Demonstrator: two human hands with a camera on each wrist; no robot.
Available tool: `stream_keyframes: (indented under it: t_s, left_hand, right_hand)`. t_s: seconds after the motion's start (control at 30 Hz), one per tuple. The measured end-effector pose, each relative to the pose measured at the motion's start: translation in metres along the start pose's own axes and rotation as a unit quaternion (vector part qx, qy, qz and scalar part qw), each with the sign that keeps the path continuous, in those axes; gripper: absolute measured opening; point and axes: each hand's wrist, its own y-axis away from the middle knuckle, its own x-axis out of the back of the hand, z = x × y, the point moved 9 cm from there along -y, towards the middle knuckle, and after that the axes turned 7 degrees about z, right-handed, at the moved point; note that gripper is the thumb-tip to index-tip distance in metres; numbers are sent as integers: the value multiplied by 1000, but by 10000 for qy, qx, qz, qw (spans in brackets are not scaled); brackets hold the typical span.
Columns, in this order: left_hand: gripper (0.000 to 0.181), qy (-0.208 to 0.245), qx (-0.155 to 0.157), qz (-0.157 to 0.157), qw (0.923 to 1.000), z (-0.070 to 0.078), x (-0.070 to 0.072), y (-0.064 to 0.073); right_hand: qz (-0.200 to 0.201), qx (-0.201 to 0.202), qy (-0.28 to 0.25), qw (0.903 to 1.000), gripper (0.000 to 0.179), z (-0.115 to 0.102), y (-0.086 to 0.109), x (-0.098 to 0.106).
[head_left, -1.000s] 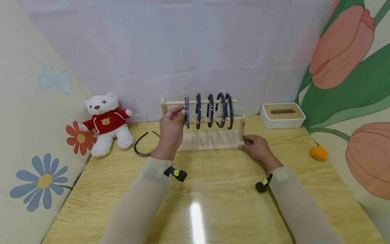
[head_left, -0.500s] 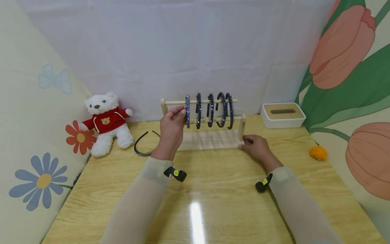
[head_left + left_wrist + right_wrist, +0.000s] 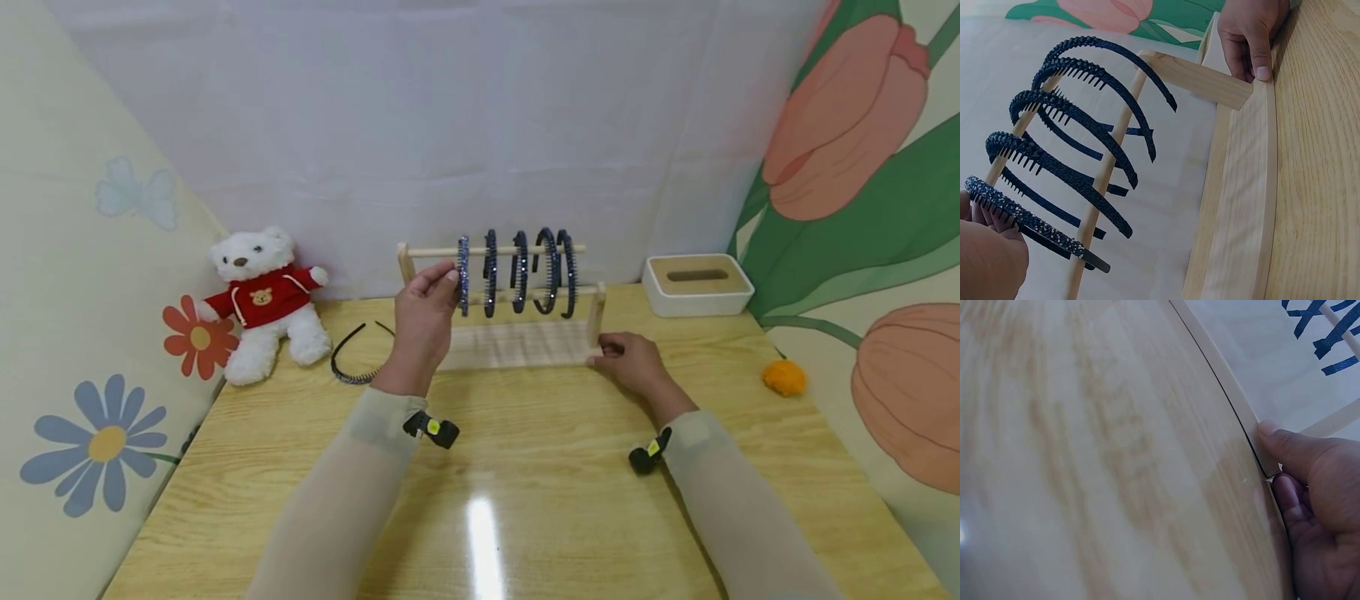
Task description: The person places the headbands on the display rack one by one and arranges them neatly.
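Observation:
My left hand pinches a glittery dark-blue headband, the leftmost on the wooden rack. In the left wrist view this headband, toothed along its inner side, lies across both rods of the rack. Several similar dark headbands hang in a row farther along the rods. Down at the rack's right end, my right hand grips the corner of the base. The right wrist view shows its thumb on top of the base edge, with curled fingers at the end face; the right hand partly hides that corner.
Another black headband lies on the table left of the rack, partly behind my left wrist. A white teddy bear in a red hoodie sits at the left. At the right are a tissue box and an orange fuzzy ball.
The pinched headband has shifted very slightly to the right along the rods with my left hand. My right hand stays on the base corner.

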Motion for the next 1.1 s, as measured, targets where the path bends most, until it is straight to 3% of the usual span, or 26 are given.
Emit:
stream_keyframes:
  t_s: [0.13,0.2,0.27,0.37,0.47,0.53,0.6,0.67,0.73,0.87,0.93,1.0,1.1]
  left_hand:
    - [17,-178,-69,-1,9998,0,2,0]
    - [21,-493,-321,-28,9983,3,8,2]
    - [26,-997,-775,-14,9920,9,19,6]
    - [28,-1862,-1502,30,9709,18,43,15]
    - [30,-2671,-1853,16,9457,23,72,17]
    - [32,-3371,-1935,-75,9213,22,92,14]
    - [32,-4176,-1924,-289,8876,19,112,10]
    - [32,-4932,-1818,-601,8486,14,133,6]
    - [33,-5525,-1631,-963,8117,8,151,3]
    - [42,-6274,-1332,-1469,7530,-3,182,-4]
    - [43,-6567,-1296,-1542,7267,-6,193,-8]
    - [41,-6771,-1321,-1588,7063,-8,200,-9]
    - [37,-6999,-1410,-1586,6819,-9,204,-11]
  right_hand:
    - [36,38,9,10000,56,0,0,1]
    - [38,13,-50,10000,55,0,0,0]
    - [9,-19,-99,9999,55,-1,0,-1]
    - [-45,-85,-134,9999,55,-1,1,-4]
    - [-22,-83,-49,10000,56,0,1,-3]
    - [27,-43,-7,10000,56,0,1,-1]
    - [62,2,30,10000,56,0,2,1]
    - [74,36,41,10000,56,0,2,1]
    - [95,61,87,9999,56,1,2,1]
    - [141,30,45,9999,55,3,2,2]
    - [151,19,9,9999,55,3,2,2]
    - [140,41,-8,9999,55,2,2,2]
    - [110,76,-54,9999,54,0,1,1]
